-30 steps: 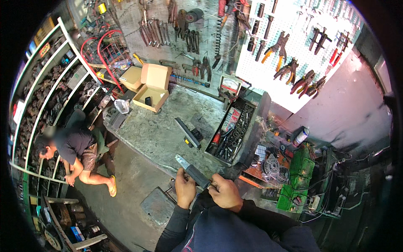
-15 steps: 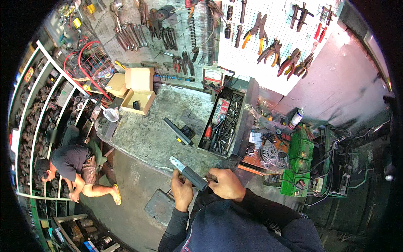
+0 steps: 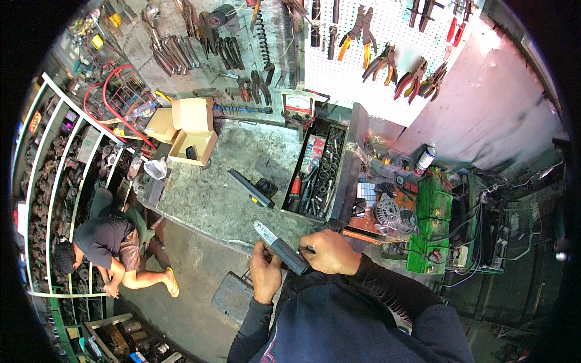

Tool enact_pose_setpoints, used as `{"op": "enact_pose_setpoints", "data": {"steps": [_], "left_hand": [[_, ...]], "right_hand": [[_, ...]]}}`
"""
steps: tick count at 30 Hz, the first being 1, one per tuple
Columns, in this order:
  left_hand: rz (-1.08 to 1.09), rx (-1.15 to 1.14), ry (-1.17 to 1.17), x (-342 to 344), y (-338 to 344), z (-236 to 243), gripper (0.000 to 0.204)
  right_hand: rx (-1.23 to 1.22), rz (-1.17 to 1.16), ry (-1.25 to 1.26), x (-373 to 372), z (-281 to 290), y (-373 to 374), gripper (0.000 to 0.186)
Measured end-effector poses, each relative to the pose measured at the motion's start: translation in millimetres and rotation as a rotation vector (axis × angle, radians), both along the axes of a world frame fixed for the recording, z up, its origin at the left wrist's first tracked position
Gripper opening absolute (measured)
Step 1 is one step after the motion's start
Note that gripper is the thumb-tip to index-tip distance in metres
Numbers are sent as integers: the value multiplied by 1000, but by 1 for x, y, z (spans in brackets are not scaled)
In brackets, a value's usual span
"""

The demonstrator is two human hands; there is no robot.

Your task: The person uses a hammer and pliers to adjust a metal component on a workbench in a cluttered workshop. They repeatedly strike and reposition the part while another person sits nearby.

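Just over the bench's front edge I hold a dark grey bar (image 3: 288, 255) with a flat silvery end pointing up and left. My left hand (image 3: 265, 279) is closed, its thumb and fingers pinching the bar's left side. Curled fingers of my right hand (image 3: 334, 253) press on its right side, near the lower end; the fingertips are partly hidden. On the bench (image 3: 200, 202) beyond my hands lies a long dark strip (image 3: 249, 187) with a yellow label, beside a small black part (image 3: 266, 187).
An open metal toolbox (image 3: 315, 199) full of sockets stands right of the strip. Further left sits an open cardboard box (image 3: 192, 142). Pliers (image 3: 382, 65) hang on the pegboard. A green case (image 3: 433, 212) is at right. A person (image 3: 106, 242) crouches at left by shelves.
My view has shifted slightly, so the bench and wall sit further left and the tools higher. Both hands keep hold of the bar. The crouching person has bent lower.
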State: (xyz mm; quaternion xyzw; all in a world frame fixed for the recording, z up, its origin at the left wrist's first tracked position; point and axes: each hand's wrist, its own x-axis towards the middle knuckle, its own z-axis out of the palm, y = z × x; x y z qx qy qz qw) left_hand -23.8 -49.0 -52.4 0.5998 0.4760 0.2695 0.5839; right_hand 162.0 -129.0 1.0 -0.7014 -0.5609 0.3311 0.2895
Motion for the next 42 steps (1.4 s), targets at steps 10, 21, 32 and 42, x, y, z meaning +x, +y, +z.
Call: {"op": "enact_pose_setpoints", "data": {"steps": [10,21,32,42], "left_hand": [[58,23,-104,-4,-11,-28,25],[-144,-67,-55,-5,-6,-7,33],[-518,-173,37,-6,7,-2,16],[-53,-205,-186,-9,16,-45,27]], "right_hand": [[-60,-141,90,-27,-17,-24,14],[78,87,-36,-9,-29,-26,17],[-27,368,-50,3,-28,-12,19],[4,57,146,15,-21,-39,17]]}}
